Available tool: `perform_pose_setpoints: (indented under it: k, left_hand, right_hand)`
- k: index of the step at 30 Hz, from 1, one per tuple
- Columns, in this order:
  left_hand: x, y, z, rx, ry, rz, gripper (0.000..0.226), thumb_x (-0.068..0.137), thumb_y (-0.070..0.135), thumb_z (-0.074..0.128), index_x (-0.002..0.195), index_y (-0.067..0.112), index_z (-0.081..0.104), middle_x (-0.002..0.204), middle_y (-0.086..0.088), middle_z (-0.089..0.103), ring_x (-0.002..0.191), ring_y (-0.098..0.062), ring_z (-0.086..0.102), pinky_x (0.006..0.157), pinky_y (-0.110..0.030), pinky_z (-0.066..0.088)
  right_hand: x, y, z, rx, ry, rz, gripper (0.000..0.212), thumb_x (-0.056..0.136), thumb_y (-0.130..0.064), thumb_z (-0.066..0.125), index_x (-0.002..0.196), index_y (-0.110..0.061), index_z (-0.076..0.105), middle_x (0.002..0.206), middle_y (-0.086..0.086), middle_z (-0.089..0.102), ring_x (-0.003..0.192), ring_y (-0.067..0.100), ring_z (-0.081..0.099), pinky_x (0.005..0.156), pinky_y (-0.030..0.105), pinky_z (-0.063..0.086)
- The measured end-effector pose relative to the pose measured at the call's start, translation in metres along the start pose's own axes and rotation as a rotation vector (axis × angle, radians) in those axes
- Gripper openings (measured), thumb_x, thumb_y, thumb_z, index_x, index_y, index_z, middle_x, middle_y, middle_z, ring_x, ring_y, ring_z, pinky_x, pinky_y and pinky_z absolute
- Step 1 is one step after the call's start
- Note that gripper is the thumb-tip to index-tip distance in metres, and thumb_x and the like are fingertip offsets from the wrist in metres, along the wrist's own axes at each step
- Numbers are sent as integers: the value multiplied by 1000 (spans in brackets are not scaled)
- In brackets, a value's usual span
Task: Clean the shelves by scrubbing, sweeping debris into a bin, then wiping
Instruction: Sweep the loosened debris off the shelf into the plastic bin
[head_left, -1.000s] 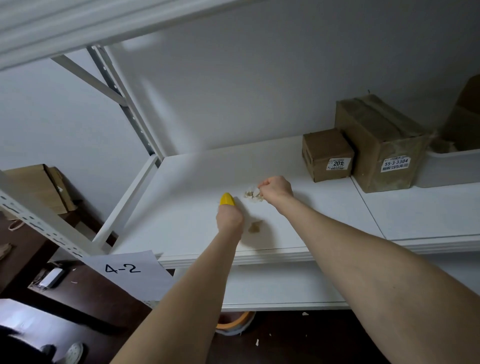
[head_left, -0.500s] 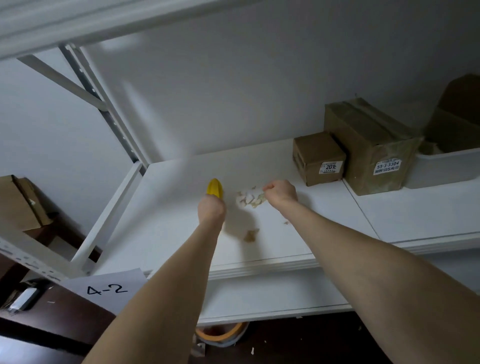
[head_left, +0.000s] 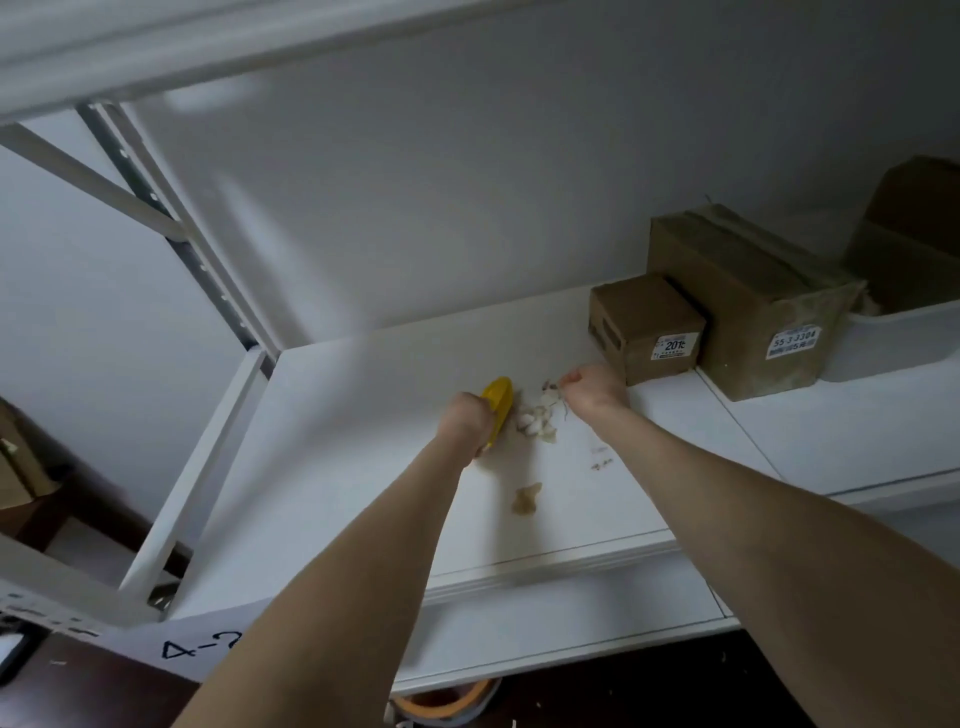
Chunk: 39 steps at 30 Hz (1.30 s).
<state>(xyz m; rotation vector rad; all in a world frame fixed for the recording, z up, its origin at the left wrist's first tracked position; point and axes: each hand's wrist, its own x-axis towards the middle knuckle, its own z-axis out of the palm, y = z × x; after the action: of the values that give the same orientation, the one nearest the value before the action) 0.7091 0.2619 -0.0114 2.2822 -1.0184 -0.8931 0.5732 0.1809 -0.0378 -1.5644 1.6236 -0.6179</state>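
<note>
Two hands bracket the pale crumbly debris pile (head_left: 537, 422) near the middle of the white laminate shelf (head_left: 337, 441), well back from its front edge. The pile lies just right of the yellow plastic scrubbing tool (head_left: 497, 401), whose long axis runs roughly front to back. The left hand (head_left: 462, 422) has its fingers wrapped fully round that tool. The right hand (head_left: 593, 389), near the small brown cardboard box (head_left: 644, 325), has its fingers curled tight, apparently pinching a scrap at the pile's far edge.
</note>
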Motion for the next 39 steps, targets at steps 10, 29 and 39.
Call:
perform_pose_setpoints:
  k: [10, 29, 39]
  left_hand:
    - [31, -4, -8, 21, 80, 11, 45, 97, 29, 37, 113, -9, 56, 116, -29, 61, 108, -39, 61, 92, -46, 48]
    - [77, 28, -1, 192, 108, 257, 27, 96, 15, 43, 115, 0, 54, 115, -17, 61, 108, -34, 57, 80, -32, 43]
    - [77, 46, 27, 335, -115, 375, 33, 98, 18, 41, 123, 3, 55, 122, -15, 59, 114, -32, 56, 90, -32, 44]
  right_hand:
    - [5, 8, -18, -34, 72, 31, 28, 97, -16, 46, 114, -10, 67, 122, 12, 63, 110, 31, 58, 91, 33, 50]
    - [7, 36, -36, -66, 141, 136, 30, 99, -27, 47, 121, -16, 64, 124, 12, 61, 112, 31, 57, 88, 30, 44]
    - [5, 41, -33, -46, 115, 162, 26, 95, -24, 50, 113, -21, 69, 123, 8, 63, 111, 30, 57, 98, 37, 48]
